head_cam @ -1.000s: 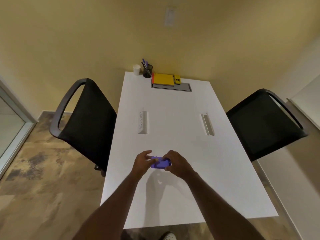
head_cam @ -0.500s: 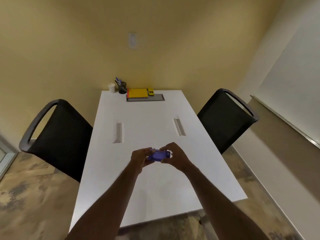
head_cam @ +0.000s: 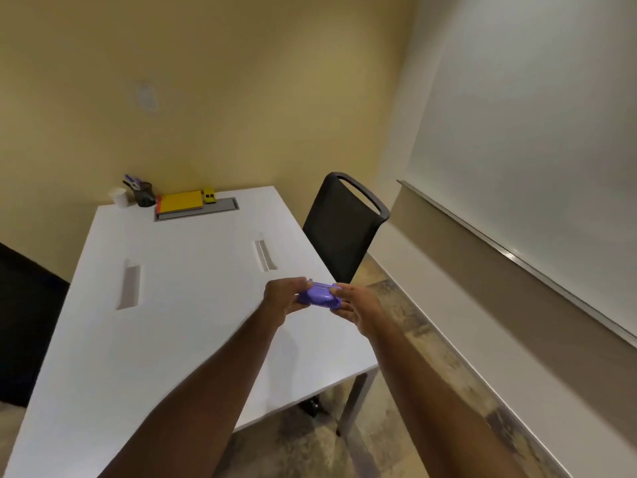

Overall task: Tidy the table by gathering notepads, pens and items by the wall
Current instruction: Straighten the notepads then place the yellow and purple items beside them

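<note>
A small purple case is held in the air over the right edge of the white table. My left hand grips its left end and my right hand grips its right end. By the wall at the table's far end lie a yellow notepad on an orange one, a small yellow item, a black mesh pen cup with pens, and a white paper cup.
A grey cable hatch sits behind the notepads, and two slot grommets are in the tabletop. One black chair stands at the right, another at the left. A whiteboard covers the right wall.
The view has swung to the right, so the table now sits left of centre. Both hands, still on the purple case, have shifted right to the table's right edge.
</note>
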